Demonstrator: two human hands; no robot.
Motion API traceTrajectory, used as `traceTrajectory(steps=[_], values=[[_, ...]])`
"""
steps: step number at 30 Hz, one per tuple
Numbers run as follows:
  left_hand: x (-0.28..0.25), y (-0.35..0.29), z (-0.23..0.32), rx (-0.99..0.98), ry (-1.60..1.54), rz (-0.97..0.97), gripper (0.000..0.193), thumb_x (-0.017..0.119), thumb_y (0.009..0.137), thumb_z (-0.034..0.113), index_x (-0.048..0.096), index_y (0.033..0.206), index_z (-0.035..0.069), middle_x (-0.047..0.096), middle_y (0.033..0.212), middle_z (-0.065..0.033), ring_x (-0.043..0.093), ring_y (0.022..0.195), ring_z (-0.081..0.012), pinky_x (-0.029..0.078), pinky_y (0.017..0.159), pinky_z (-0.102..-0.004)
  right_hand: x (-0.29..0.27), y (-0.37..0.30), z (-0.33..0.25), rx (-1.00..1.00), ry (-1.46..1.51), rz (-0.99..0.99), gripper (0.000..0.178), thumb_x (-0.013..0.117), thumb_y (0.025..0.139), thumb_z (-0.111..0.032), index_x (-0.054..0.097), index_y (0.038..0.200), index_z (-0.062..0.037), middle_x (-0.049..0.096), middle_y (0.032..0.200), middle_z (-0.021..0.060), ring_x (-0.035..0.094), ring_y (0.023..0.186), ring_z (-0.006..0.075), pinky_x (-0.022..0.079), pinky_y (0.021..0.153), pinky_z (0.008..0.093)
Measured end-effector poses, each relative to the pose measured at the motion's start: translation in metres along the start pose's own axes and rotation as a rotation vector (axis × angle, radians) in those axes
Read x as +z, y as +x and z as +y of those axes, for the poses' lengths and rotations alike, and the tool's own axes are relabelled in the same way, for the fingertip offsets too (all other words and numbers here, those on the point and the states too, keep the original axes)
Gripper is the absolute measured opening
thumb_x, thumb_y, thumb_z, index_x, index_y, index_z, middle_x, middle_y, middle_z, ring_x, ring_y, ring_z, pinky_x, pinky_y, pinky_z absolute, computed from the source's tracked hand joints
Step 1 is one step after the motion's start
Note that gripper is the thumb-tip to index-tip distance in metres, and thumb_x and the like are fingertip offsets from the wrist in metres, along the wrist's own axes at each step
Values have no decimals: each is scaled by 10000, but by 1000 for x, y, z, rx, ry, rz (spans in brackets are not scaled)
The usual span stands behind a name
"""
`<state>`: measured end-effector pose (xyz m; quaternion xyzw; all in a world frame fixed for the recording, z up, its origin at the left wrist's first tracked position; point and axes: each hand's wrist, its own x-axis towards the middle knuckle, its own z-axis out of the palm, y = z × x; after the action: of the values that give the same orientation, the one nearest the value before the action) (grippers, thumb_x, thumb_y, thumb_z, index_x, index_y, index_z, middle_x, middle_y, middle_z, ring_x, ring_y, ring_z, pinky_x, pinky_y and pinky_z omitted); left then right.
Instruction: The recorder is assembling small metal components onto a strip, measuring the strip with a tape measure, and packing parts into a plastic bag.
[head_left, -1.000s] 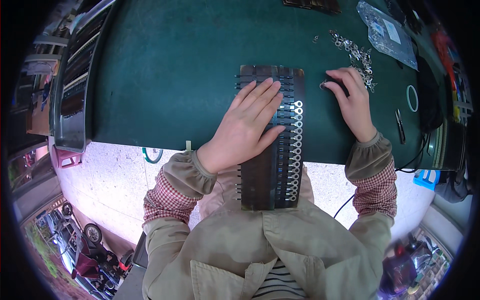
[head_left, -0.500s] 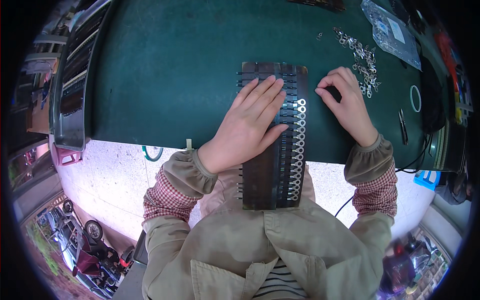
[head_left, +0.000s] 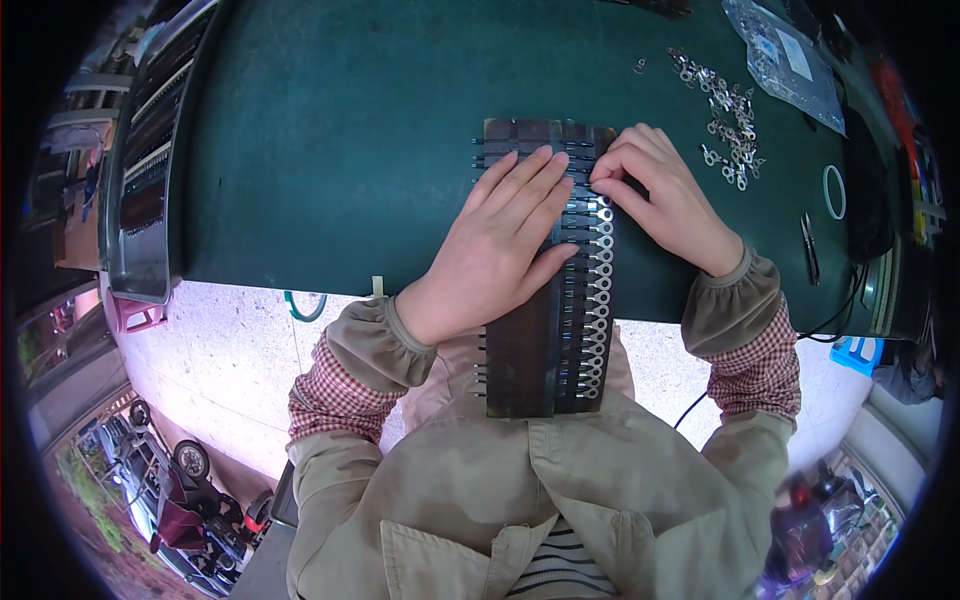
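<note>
Long dark slotted board (head_left: 530,350) lies across the near edge of the green table (head_left: 330,150), its near end hanging off over the person's lap, far end toward the table's middle. Row of small metal ring terminals (head_left: 600,300) sits seated in slots along the board's right side. Left hand (head_left: 500,240) lies flat on the board, fingers spread and extended, pinning it, gripping nothing. Right hand (head_left: 665,195) at the board's far right corner, fingertips pinched together on what looks like one terminal; too small to confirm. Loose terminal pile (head_left: 725,115) near the far right corner of the table, with a clear plastic bag (head_left: 790,60) just beyond it. Board looks stiff, flat, light; likely slides unless pressed. Terminals tiny, light, slippery; best taken by fingertip pinch at the ring end.
</note>
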<state>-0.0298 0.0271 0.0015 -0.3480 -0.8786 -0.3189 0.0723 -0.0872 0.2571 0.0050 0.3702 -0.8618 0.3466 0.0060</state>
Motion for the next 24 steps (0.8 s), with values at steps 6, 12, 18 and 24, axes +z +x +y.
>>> traceTrajectory(steps=[6, 12, 18, 24], values=[[0, 0, 0, -14, -14, -2, 568, 722, 839, 162, 530, 1329, -53, 490, 1435, -210, 436, 1366, -366, 323, 1134, -511, 5, -4, -1, -29, -31, 56, 92, 679, 858, -69, 608, 906, -34, 526, 851, 82, 512, 832, 257, 401, 754, 353], [1, 0, -2, -1, -9, 0, 561, 718, 845, 181, 531, 1324, -45, 492, 1421, -212, 438, 1355, -371, 324, 1130, -511, 10, -12, 0, -14, -19, 134, 113, 671, 846, -13, 640, 954, -14, 580, 936, 99, 570, 861, 274, 457, 748, 357], [-1, 4, 0, -9, 32, -52, 579, 703, 868, 293, 529, 1328, -13, 474, 1392, -212, 423, 1332, -372, 310, 1122, -508, 2, -30, -5, -14, -78, 158, 239, 636, 817, 77, 664, 1041, 0, 613, 1034, 116, 611, 913, 286, 501, 769, 357], [0, 7, 1, -1, 98, -71, 586, 691, 875, 348, 534, 1336, 22, 467, 1377, -213, 415, 1323, -372, 297, 1117, -513, 2, -36, -13, -67, -185, 116, 364, 614, 765, 119, 659, 1110, 13, 618, 1094, 127, 613, 989, 306, 518, 827, 367]])
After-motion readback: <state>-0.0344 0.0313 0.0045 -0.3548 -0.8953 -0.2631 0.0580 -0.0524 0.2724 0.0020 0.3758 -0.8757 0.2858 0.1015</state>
